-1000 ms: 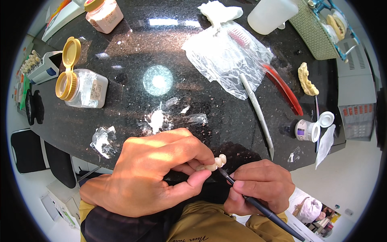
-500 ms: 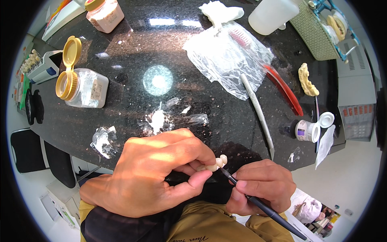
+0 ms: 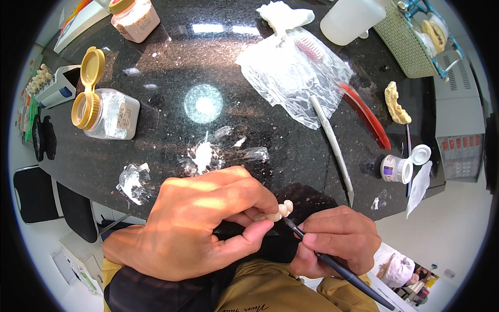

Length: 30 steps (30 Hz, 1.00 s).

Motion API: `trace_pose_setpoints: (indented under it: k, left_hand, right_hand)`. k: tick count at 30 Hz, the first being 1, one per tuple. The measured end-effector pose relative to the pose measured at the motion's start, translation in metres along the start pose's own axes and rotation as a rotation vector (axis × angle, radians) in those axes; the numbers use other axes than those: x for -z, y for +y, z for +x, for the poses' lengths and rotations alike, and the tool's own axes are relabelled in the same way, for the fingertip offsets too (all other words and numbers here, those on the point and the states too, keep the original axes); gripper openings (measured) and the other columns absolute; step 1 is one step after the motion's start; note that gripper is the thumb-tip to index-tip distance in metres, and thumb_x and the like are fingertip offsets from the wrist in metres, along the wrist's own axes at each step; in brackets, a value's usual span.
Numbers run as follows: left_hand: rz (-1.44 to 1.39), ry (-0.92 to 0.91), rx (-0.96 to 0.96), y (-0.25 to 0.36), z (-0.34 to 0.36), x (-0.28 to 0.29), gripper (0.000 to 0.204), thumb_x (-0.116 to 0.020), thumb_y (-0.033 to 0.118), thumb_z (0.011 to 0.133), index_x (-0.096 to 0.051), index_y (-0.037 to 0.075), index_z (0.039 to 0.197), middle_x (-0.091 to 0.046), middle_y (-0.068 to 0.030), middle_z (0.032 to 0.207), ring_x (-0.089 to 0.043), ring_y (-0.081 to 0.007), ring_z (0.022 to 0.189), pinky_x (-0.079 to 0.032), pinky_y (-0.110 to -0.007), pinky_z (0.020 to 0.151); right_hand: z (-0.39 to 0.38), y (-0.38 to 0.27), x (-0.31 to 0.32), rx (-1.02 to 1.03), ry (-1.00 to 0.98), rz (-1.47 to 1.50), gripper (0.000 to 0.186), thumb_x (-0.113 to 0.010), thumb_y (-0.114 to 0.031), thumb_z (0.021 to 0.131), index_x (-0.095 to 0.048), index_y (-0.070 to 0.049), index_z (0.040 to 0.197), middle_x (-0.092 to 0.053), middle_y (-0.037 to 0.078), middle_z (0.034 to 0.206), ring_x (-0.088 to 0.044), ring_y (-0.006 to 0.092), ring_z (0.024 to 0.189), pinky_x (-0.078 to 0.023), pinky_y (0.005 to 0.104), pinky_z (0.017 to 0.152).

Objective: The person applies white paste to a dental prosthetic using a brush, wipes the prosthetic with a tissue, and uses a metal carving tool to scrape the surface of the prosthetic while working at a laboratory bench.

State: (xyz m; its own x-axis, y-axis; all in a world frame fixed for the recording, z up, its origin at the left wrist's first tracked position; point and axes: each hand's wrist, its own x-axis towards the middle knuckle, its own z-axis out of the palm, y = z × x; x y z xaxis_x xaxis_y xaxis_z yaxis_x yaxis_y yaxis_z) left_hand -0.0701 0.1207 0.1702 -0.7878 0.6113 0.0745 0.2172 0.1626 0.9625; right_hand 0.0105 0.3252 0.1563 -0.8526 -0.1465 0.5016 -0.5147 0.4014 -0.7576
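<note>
Between the thumb and fingers of my left hand [image 3: 208,223] is a dental bridge [image 3: 284,209], a short row of cream tooth crowns. Its right end sticks out past my fingertips; the rest is hidden by them. My right hand [image 3: 340,239] holds a slim dark brush-like tool [image 3: 340,266] like a pen. The tool's pointed tip meets or nearly meets the underside of the bridge; I cannot tell whether it touches. Both hands are over the near edge of the dark speckled table [image 3: 171,62], just above my lap. White paste smears [image 3: 204,155] lie beyond my left hand.
An open jar with a yellow lid [image 3: 112,114] stands left. Farther back are a pink powder jar [image 3: 136,21], crumpled plastic sheet [image 3: 280,73] and white bottle [image 3: 345,21]. To the right lie a metal spatula [image 3: 332,148], red-handled brush [image 3: 369,119], plaster piece [image 3: 396,104] and small open jar [image 3: 396,169].
My right hand and the tool have shifted very slightly left. My left hand and the bridge stay almost in place.
</note>
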Motion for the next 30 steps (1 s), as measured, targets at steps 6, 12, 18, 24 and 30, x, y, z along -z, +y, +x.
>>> trace_pose_setpoints:
  k: [6, 12, 18, 24, 30]
  left_hand:
    - [0.023, -0.014, 0.009, 0.001, 0.001, 0.001, 0.027, -0.079, -0.014, 0.064, -0.067, -0.004, 0.086, -0.072, -0.0148, 0.084, -0.074, -0.0202, 0.076, -0.064, -0.026, 0.061]
    - [0.016, -0.011, 0.019, 0.001, 0.001, 0.001, 0.025, -0.079, -0.013, 0.065, -0.068, -0.005, 0.086, -0.072, -0.0147, 0.084, -0.074, -0.0200, 0.076, -0.064, -0.026, 0.062]
    - [0.006, -0.010, 0.004, 0.001, 0.000, 0.002, 0.020, -0.079, -0.011, 0.068, -0.069, -0.005, 0.085, -0.073, -0.0150, 0.086, -0.073, -0.0183, 0.077, -0.062, -0.025, 0.061]
    - [0.009, -0.012, -0.043, 0.001, 0.001, 0.002, 0.018, -0.079, -0.010, 0.069, -0.070, -0.006, 0.084, -0.073, -0.0153, 0.085, -0.073, -0.0187, 0.077, -0.061, -0.025, 0.061]
    - [-0.034, 0.017, -0.002, 0.001, -0.003, 0.000, 0.019, -0.080, -0.009, 0.072, -0.070, -0.006, 0.088, -0.073, -0.0161, 0.088, -0.073, -0.0191, 0.079, -0.062, -0.025, 0.063]
  right_hand:
    - [0.000, 0.001, 0.000, -0.004, -0.010, 0.009, 0.033, -0.085, -0.001, 0.071, -0.067, 0.002, 0.099, -0.070, 0.015, 0.081, -0.071, 0.0255, 0.066, -0.060, 0.0323, 0.056]
    - [-0.003, 0.001, -0.001, -0.015, 0.027, 0.014, 0.032, -0.084, 0.000, 0.070, -0.068, 0.000, 0.098, -0.070, 0.015, 0.081, -0.071, 0.0248, 0.065, -0.059, 0.0315, 0.056]
    - [-0.002, -0.003, 0.000, -0.151, 0.261, 0.163, 0.032, -0.081, 0.006, 0.071, -0.072, -0.002, 0.101, -0.070, 0.013, 0.083, -0.070, 0.0212, 0.071, -0.055, 0.0262, 0.061]
    - [-0.002, -0.016, 0.010, -0.157, 0.087, 0.120, 0.034, -0.085, 0.005, 0.069, -0.075, -0.001, 0.101, -0.071, 0.011, 0.087, -0.070, 0.0204, 0.071, -0.055, 0.0259, 0.059]
    - [-0.001, -0.016, -0.001, 0.047, -0.133, 0.087, 0.044, -0.076, -0.001, 0.069, -0.074, 0.000, 0.113, -0.071, 0.010, 0.098, -0.072, 0.0221, 0.079, -0.059, 0.0291, 0.065]
